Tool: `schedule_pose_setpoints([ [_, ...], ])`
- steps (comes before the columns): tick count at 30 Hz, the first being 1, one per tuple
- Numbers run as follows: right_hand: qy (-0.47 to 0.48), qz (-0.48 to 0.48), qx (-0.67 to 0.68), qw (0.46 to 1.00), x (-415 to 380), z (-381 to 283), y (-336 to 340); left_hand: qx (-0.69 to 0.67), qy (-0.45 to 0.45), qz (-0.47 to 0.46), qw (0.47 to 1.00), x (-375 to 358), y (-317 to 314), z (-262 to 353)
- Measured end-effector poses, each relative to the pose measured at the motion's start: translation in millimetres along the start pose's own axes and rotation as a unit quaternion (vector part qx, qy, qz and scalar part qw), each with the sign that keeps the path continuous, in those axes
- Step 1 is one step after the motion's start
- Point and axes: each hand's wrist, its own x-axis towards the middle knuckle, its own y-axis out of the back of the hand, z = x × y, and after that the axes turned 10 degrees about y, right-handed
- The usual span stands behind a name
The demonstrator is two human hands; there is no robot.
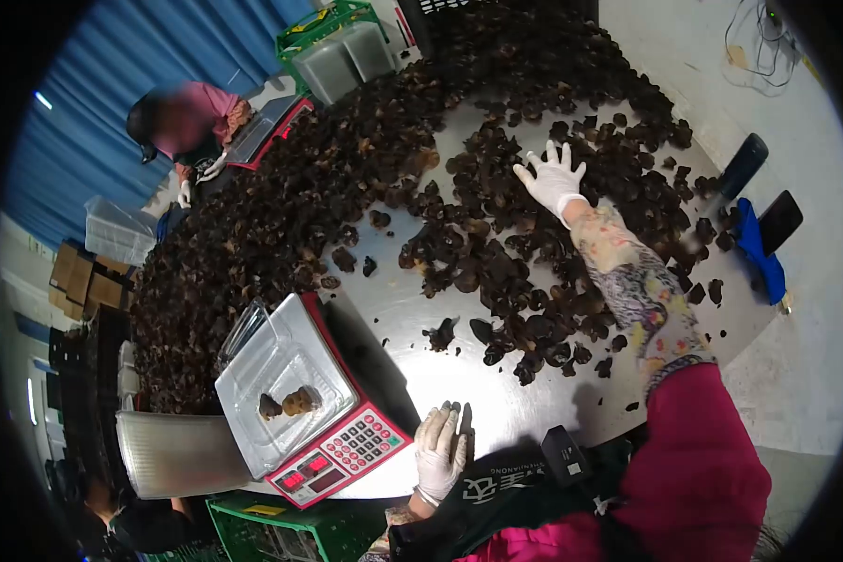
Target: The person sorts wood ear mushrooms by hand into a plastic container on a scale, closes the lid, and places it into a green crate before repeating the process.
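My right hand (pixel 554 178), in a white glove, reaches far out over the pile with its fingers spread. Beneath and around it lie dark brown, crinkled pieces that look like dried mushrooms (pixel 496 187); nothing shows in its grip. Low in the view, my left hand (pixel 439 453), also gloved, rests at the near edge of the metal table (pixel 393 318) with its fingers stretched out and fingertips darkened. Left of it stands a red and white digital scale (pixel 342 454). An open clear plastic box (pixel 286 375) sits on the scale, with a few brown pieces (pixel 300 401) inside.
Stacked clear trays (pixel 183 454) stand beside the scale, above a green crate (pixel 286 534). Phones (pixel 744 165) and a blue object (pixel 759 253) are at the right edge. Across the heap a person in pink (pixel 201 112) works by another scale (pixel 270 131). Another green crate (pixel 323 28) stands behind.
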Motion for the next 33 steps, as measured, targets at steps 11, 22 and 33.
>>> schedule_pose_setpoints([
  [11, 0.563, -0.165, 0.068, 0.807, -182, -107, 13, -0.014, 0.034, -0.004, 0.999, -1, -2, -4],
  [22, 0.22, 0.093, 0.069, 0.969, 62, -17, -11, -0.031, 0.051, -0.029, 0.998, 1, -2, -7],
  [33, -0.081, -0.151, 0.06, 0.983, 140, -52, -39, -0.057, 0.028, -0.006, 0.998, -2, -13, -22],
])
